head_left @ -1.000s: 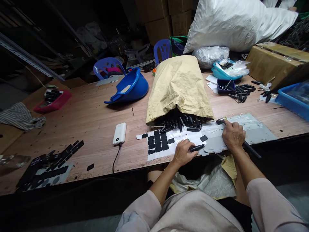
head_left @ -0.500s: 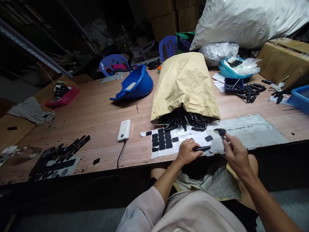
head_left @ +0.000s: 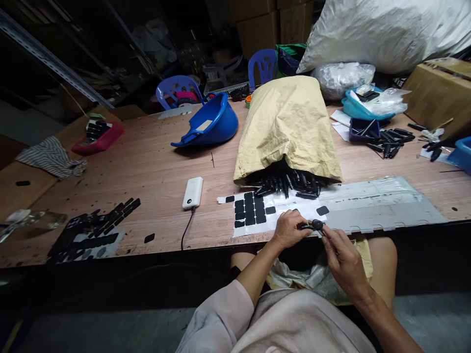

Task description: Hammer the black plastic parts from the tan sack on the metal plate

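Observation:
At the table's front edge, my left hand [head_left: 290, 231] is closed round a slim black stick-like piece [head_left: 303, 226], mostly covered by the fingers. My right hand [head_left: 344, 257] grips a small tool with a rounded black head [head_left: 317, 224]; its exact kind is unclear. The tool's head is against or just in front of the stick's right end; I cannot tell whether they touch. Just beyond, a white sheet [head_left: 241, 231] carries rows of black rounded stickers [head_left: 250, 208]. Similar black pieces [head_left: 283, 184] spill from the mouth of a tan sack [head_left: 287, 122].
A white power bank [head_left: 192, 192] with a cable lies left of the sheet. Farther back stand a blue basin [head_left: 217, 122] and a pink tray [head_left: 101, 142]. Loose black pieces [head_left: 392, 142] lie at right, near a cardboard box [head_left: 437, 93]. A grey board [head_left: 379, 211] runs along the front edge.
My right hand has moved left with the tool, bringing its head to the piece in my left hand. The left hand keeps its hold. The view has shifted slightly.

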### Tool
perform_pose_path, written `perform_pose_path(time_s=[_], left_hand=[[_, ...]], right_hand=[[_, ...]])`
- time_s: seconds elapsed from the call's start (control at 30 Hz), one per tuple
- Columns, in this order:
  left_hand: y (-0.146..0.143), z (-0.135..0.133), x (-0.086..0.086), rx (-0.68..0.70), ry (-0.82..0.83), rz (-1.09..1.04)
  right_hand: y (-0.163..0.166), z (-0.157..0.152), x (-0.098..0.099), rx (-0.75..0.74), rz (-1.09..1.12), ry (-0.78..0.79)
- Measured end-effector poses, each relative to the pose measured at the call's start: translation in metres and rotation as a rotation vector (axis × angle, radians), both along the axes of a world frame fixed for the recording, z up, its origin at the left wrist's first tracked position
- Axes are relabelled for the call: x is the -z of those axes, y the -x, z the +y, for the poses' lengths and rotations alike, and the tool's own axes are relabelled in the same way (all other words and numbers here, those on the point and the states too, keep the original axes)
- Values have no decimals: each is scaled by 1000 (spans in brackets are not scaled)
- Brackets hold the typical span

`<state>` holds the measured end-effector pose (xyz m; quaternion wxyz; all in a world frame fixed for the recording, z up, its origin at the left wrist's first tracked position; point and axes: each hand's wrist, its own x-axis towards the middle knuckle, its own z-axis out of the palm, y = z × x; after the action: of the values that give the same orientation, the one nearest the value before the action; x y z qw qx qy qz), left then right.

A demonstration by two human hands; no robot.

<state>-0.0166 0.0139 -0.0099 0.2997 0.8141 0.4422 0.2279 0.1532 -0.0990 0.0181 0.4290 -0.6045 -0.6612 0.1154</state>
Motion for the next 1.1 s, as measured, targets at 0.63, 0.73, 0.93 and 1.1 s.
perform_pose_path(time_s=[0.63,0.73,0.93,1.1], left_hand=[[-2,0,-3,-18,37,-22],[-2,0,-3,-11,5,-15],[-3,-2,-1,-7,-35,12],[-2,-2,-1,-2,-43,28]], right_hand=[[-20,9,-11,169,-127,28],[-50,30,-19,337,-237,79],[-113,88,-3,599,-474,314],[-115,116,10,638,-534,308]])
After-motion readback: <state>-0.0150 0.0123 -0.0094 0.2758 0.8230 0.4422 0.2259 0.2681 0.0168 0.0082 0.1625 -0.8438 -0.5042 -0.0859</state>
